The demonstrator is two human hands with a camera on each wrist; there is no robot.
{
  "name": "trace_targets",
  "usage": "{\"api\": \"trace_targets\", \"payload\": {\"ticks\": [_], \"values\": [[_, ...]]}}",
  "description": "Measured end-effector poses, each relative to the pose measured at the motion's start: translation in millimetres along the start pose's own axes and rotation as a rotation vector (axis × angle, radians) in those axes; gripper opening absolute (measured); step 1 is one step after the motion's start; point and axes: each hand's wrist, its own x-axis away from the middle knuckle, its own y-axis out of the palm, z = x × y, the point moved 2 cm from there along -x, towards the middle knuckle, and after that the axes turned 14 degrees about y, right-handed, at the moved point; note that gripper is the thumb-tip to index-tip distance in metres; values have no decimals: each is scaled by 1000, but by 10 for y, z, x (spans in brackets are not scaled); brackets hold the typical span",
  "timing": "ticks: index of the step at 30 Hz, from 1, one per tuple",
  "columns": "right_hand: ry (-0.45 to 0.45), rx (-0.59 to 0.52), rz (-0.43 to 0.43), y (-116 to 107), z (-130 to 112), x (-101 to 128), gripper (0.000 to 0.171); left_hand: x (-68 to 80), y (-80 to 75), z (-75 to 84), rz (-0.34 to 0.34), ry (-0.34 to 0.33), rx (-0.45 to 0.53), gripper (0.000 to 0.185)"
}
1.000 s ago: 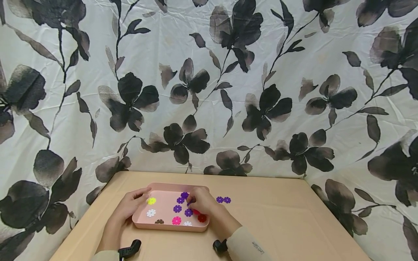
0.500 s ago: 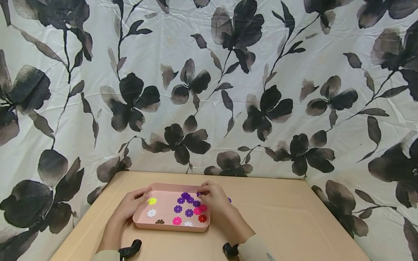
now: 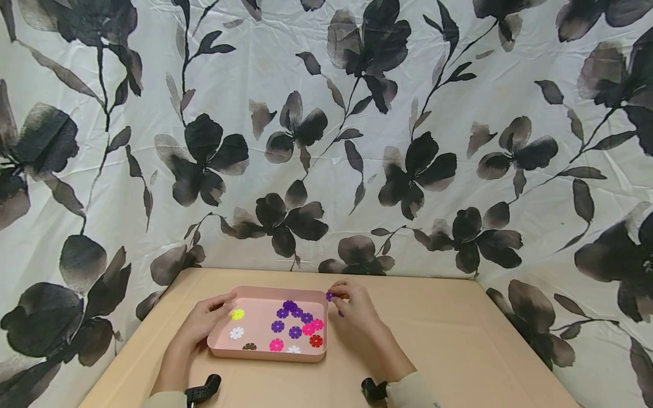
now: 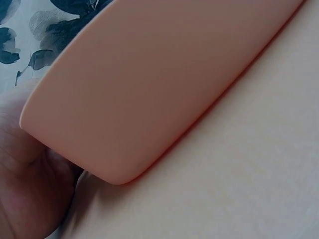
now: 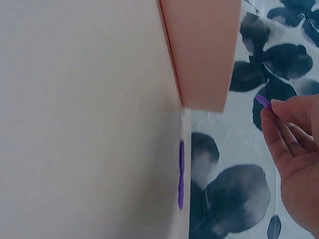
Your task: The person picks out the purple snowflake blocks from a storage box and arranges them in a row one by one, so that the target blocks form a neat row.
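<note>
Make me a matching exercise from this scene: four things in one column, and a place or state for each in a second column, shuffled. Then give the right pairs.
Things
1. left hand
2. right hand
3. yellow flower piece
4. red flower piece

Places or states
A. lies in the pink tray near its front right corner
B. pinches a purple flower piece just beyond the tray's far right corner
C. holds the tray's left edge
D. lies in the tray near its far left corner

Pairs: 1-C, 2-B, 3-D, 4-A
</note>
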Motion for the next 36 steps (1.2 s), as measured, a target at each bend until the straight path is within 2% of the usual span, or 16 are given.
{"api": "trace_targets", "payload": {"ticks": [7,12,24,31,36], "values": [[35,-15,56,-175,179,-15,17,3,-10,-8,0,-19,8,53],[66,-19,64,-277,298,-30,16,8,-8,-7,-1,-19,13,54],[177,5,5,-423,577,-5,14,11,2,-40,1,-33,10,53],[311,2,-32,-488,730,31,15,14,0,-17,5,-29,20,53],[335,-16,-51,-500,818,42,15,8,2,-8,1,-29,20,53]]}}
